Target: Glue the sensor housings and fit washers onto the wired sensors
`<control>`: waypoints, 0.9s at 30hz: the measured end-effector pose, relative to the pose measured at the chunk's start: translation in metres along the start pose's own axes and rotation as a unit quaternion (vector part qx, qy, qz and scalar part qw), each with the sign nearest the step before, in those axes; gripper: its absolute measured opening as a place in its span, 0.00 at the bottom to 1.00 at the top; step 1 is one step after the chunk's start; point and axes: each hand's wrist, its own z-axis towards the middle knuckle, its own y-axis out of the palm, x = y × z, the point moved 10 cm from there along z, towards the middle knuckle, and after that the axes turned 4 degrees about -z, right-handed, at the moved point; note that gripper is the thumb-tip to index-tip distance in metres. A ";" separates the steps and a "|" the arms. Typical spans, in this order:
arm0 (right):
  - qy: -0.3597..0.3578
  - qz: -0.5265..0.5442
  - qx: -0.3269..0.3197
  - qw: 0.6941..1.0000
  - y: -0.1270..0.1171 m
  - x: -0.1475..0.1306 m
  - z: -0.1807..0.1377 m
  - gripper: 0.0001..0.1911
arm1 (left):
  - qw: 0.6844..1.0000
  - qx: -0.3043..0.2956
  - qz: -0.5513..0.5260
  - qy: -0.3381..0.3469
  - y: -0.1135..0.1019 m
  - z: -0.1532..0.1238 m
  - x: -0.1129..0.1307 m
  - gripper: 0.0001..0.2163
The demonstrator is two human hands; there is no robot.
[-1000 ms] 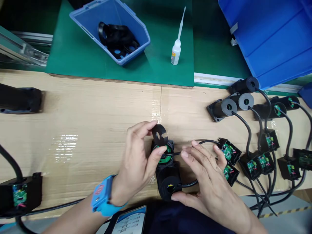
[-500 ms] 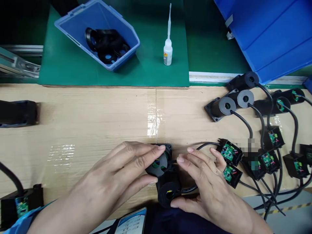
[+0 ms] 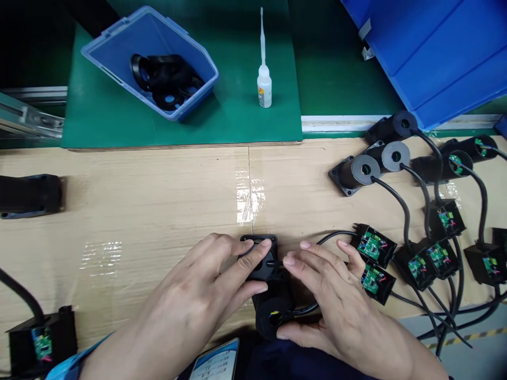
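My left hand [image 3: 206, 285] presses its fingers and thumb round a black round cap [image 3: 259, 264] on top of a black cylindrical housing [image 3: 273, 311] near the table's front edge. My right hand [image 3: 332, 301] steadies the same housing, thumb on its lower front and fingers laid over its side by the black cable [image 3: 332, 235]. The cap covers the green board that sits inside the housing.
A blue bin [image 3: 150, 58] of black caps and a glue bottle [image 3: 264, 84] stand on the green mat [image 3: 245, 121] at the back. Several wired housings with green circuit boards [image 3: 372, 245] lie at the right. A large blue crate [image 3: 435, 47] fills the back right. Black units lie at the left.
My left hand has lowered the black cap from above the housing onto its top and now presses it there. My right hand has stayed on the housing.
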 end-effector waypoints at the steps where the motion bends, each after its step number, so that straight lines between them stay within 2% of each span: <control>1: 0.002 -0.001 0.005 1.000 -0.001 0.000 0.000 0.37 | 1.000 -0.009 0.014 -0.002 0.001 0.000 0.000 0.22; 5: 0.001 -0.027 0.057 0.998 -0.008 -0.003 -0.003 0.31 | 0.998 -0.043 0.045 0.005 0.007 0.003 0.002 0.21; 9: -0.077 -0.100 0.132 0.983 -0.010 -0.028 -0.008 0.26 | 0.993 -0.072 0.069 0.062 0.012 0.003 0.011 0.21; 11: -0.100 -0.120 0.140 0.978 -0.005 -0.037 -0.007 0.28 | 0.990 -0.076 0.084 0.081 0.013 0.001 0.013 0.20; 17: -0.083 -0.119 0.153 0.978 0.001 -0.040 0.006 0.25 | 0.990 -0.075 0.092 0.082 0.014 -0.008 0.009 0.21; 19: -0.083 -0.107 0.168 0.977 -0.001 -0.040 0.009 0.22 | 0.995 -0.064 0.034 0.068 0.011 -0.006 0.004 0.22; 21: -0.080 -0.091 0.176 0.977 -0.002 -0.039 0.011 0.19 | 0.994 -0.066 -0.079 0.032 0.013 0.000 -0.005 0.20; 24: -0.077 -0.084 0.188 0.975 -0.003 -0.039 0.012 0.17 | 0.968 -0.058 -0.234 -0.064 0.026 0.009 -0.026 0.19; 27: -0.074 -0.084 0.193 0.975 -0.001 -0.041 0.011 0.17 | 0.950 -0.041 -0.296 -0.089 0.044 0.011 -0.033 0.19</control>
